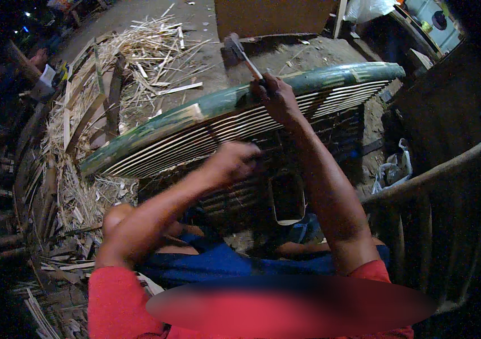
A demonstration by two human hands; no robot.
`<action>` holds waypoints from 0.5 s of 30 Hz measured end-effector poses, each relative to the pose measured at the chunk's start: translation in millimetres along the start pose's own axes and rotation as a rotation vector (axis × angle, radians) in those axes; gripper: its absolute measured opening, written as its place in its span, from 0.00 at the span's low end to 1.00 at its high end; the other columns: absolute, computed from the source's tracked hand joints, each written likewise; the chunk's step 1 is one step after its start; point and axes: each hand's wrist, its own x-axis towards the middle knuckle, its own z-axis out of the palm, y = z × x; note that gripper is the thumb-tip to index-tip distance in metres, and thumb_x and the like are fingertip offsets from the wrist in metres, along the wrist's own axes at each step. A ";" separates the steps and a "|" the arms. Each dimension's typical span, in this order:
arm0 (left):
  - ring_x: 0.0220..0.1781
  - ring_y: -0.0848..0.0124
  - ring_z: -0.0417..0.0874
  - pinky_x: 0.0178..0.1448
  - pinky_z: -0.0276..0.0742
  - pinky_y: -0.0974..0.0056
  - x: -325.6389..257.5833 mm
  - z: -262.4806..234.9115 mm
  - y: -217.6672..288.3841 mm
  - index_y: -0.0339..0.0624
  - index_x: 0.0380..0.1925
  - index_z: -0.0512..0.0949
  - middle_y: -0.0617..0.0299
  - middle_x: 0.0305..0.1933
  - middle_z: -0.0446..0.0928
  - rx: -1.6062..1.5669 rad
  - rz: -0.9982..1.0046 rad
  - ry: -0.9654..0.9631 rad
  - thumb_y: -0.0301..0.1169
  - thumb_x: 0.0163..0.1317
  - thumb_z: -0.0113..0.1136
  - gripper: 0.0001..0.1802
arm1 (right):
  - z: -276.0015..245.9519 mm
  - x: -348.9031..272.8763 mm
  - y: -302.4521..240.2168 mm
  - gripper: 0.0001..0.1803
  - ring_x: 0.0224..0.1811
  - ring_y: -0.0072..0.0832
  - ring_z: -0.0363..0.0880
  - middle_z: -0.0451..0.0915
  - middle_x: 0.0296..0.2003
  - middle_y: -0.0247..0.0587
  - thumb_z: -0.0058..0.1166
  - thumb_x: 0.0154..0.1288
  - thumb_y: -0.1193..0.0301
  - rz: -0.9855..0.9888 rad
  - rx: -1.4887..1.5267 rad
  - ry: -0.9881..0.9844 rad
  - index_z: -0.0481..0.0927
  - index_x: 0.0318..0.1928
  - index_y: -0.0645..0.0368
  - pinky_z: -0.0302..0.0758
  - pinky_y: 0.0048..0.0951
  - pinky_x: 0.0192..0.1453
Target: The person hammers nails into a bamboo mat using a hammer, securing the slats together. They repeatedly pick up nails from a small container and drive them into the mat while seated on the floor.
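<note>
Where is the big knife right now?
The knife is in the upper middle of the head view, held up in the right hand above the green split bamboo, with the bamboo scraps pile to its left.

Heaps of pale bamboo shavings and split offcuts (138, 45) cover the ground at left, beside a rough slatted frame (90, 96). A crumpled plastic bag (393, 169) lies at right, near a curved wooden rail (438, 169).
</note>
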 end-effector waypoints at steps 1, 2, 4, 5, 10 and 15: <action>0.38 0.62 0.84 0.42 0.80 0.56 -7.2 -30.9 -2.7 0.36 0.39 0.82 0.52 0.35 0.82 -0.027 -0.028 0.135 0.22 0.52 0.64 0.13 | -0.4 1.1 -1.9 0.15 0.42 0.52 0.82 0.82 0.36 0.54 0.55 0.71 0.60 0.031 0.016 0.005 0.78 0.46 0.60 0.75 0.45 0.46; 0.42 0.66 0.83 0.45 0.80 0.61 -9.9 -68.2 -13.8 0.39 0.39 0.83 0.58 0.37 0.81 -0.250 -0.025 0.242 0.23 0.56 0.65 0.09 | -0.6 1.7 -4.4 0.15 0.41 0.52 0.82 0.82 0.36 0.53 0.55 0.71 0.60 0.033 0.030 -0.007 0.78 0.46 0.60 0.75 0.45 0.45; 0.45 0.67 0.83 0.49 0.78 0.65 -16.6 -112.8 -34.9 0.42 0.41 0.83 0.61 0.40 0.81 0.329 -0.009 0.452 0.26 0.60 0.66 0.08 | -2.7 2.9 -12.4 0.15 0.40 0.52 0.82 0.82 0.34 0.53 0.55 0.71 0.61 0.116 0.022 -0.039 0.78 0.47 0.60 0.75 0.44 0.45; 0.45 0.68 0.83 0.49 0.78 0.65 -15.7 -124.0 -46.9 0.43 0.42 0.83 0.60 0.41 0.82 0.045 -0.058 0.541 0.27 0.61 0.66 0.09 | -4.3 1.8 -17.9 0.14 0.39 0.49 0.83 0.82 0.33 0.52 0.54 0.73 0.62 0.159 0.178 -0.058 0.78 0.49 0.60 0.75 0.43 0.45; 0.45 0.71 0.84 0.48 0.78 0.63 -11.9 -128.6 -88.9 0.46 0.47 0.81 0.59 0.43 0.85 0.053 -0.404 0.535 0.38 0.67 0.62 0.13 | -17.0 -18.9 -65.7 0.17 0.47 0.50 0.83 0.82 0.43 0.58 0.49 0.75 0.67 0.246 0.055 -0.065 0.71 0.60 0.57 0.75 0.41 0.51; 0.44 0.58 0.86 0.47 0.79 0.57 -8.8 -122.2 -85.0 0.52 0.49 0.82 0.56 0.43 0.86 0.329 -0.443 0.475 0.46 0.67 0.59 0.16 | -29.2 -56.9 -133.9 0.35 0.58 0.60 0.77 0.74 0.58 0.68 0.44 0.73 0.76 0.198 -0.004 -0.219 0.51 0.77 0.48 0.73 0.40 0.60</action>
